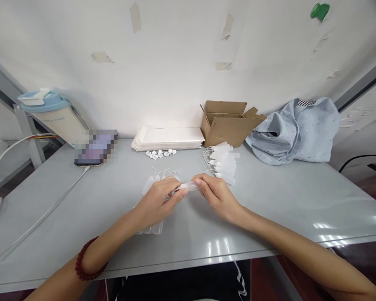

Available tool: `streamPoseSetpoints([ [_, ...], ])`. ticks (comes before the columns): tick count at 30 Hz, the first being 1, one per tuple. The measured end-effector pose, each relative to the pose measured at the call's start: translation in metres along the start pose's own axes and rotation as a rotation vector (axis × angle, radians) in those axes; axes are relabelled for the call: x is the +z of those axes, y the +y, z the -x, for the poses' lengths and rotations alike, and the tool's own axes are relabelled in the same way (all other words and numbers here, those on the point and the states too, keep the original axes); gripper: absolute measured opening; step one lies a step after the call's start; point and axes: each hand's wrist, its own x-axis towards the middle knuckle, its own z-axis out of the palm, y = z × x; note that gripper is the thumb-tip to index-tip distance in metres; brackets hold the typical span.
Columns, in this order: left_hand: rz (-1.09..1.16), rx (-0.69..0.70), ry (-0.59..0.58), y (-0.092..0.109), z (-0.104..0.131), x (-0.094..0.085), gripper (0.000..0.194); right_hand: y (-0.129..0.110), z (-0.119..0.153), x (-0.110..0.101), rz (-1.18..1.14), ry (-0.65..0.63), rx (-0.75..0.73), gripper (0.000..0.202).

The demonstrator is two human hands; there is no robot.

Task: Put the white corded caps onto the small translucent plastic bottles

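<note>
A small translucent plastic tube point(191, 186) with a white end spans the gap between my two hands. My left hand point(158, 196) pinches its white end, and my right hand point(217, 196) grips the clear end with thumb and fingers. Partly hidden behind my left hand are several translucent pieces point(148, 185) with thin white strings. More clear pieces point(156, 228) lie under my left wrist. To the right, beyond my right hand, is a pile of translucent tubes point(225, 161) with white ends and strings. Several small white caps point(159, 154) sit in a loose group farther back.
Along the wall stand a stack of white flat packets point(172, 138), an open cardboard box point(228, 127) and a light blue cloth bag point(313, 133). At left are a blue-lidded cup point(54, 117), a phone point(95, 148) and its white cable point(53, 207) across the grey table point(285, 200).
</note>
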Motion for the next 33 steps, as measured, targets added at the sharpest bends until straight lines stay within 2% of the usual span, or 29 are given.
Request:
streamPoseSetpoints([
  [4,0.192,-0.173,-0.054,0.005,0.001,-0.001,0.039,0.004,0.0,-0.001,0.138,0.016,-0.138,0.03],
  [7,0.359,-0.273,-0.065,0.005,0.001,-0.004,0.041,0.011,-0.001,-0.002,0.384,0.069,-0.361,0.026],
  [10,0.481,-0.299,-0.089,0.003,0.0,-0.005,0.043,0.017,-0.002,-0.001,0.611,0.135,-0.592,0.025],
  [12,0.487,-0.272,-0.087,0.003,0.001,-0.004,0.043,0.018,-0.002,-0.001,0.652,0.146,-0.643,0.026],
  [14,0.41,-0.212,-0.042,0.004,0.003,-0.002,0.041,0.016,-0.001,-0.001,0.596,0.117,-0.616,0.03],
  [16,0.291,-0.118,0.026,0.005,0.004,0.001,0.037,0.011,0.0,-0.002,0.449,0.059,-0.521,0.032],
  [18,0.174,0.011,0.098,0.005,0.005,0.005,0.031,0.006,0.001,-0.004,0.245,-0.019,-0.355,0.031],
  [23,-0.118,0.407,0.342,0.0,0.005,0.015,0.012,0.0,-0.002,-0.006,-0.351,-0.225,0.195,0.039],
  [26,-0.191,0.465,0.36,-0.003,0.004,0.018,0.009,0.0,-0.004,-0.006,-0.592,-0.286,0.372,0.044],
  [29,-0.185,0.4,0.311,-0.004,0.002,0.015,0.008,-0.001,-0.005,-0.005,-0.465,-0.254,0.31,0.04],
  [33,-0.163,0.237,0.279,-0.007,-0.001,0.001,0.009,0.009,-0.01,-0.013,0.145,-0.023,-0.093,0.024],
])
